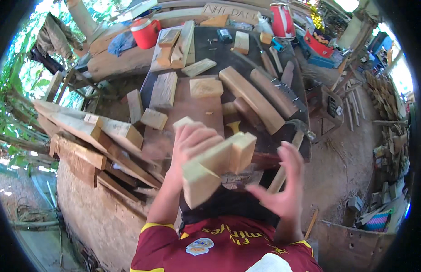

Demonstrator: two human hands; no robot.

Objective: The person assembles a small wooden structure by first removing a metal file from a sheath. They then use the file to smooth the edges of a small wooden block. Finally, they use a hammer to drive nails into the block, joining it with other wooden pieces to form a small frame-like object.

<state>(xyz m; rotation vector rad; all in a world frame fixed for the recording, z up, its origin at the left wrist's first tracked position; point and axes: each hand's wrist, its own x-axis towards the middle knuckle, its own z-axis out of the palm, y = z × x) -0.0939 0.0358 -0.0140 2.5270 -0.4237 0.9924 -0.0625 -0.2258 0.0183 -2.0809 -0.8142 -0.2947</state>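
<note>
My left hand (194, 143) is closed around a pale notched wooden piece (199, 183), held up in front of my body over the near edge of the table. The piece has a thick block at its near end and another at its right end, with a gap between them. Its far end pokes out past my knuckles. To the right of it my right hand (286, 183) is raised with thumb and fingers apart, holding nothing and slightly blurred by motion. Close to that hand, a hammer (296, 143) lies at the table's right edge, its handle slanting down toward me.
The dark table (199, 41) carries several wood blocks, a wooden hand plane (251, 99), a brush (232, 124), chisels (267, 61) and a tape measure (224, 35). Long timbers (106, 131) lean at the left. A red jug (145, 34) stands at the far left.
</note>
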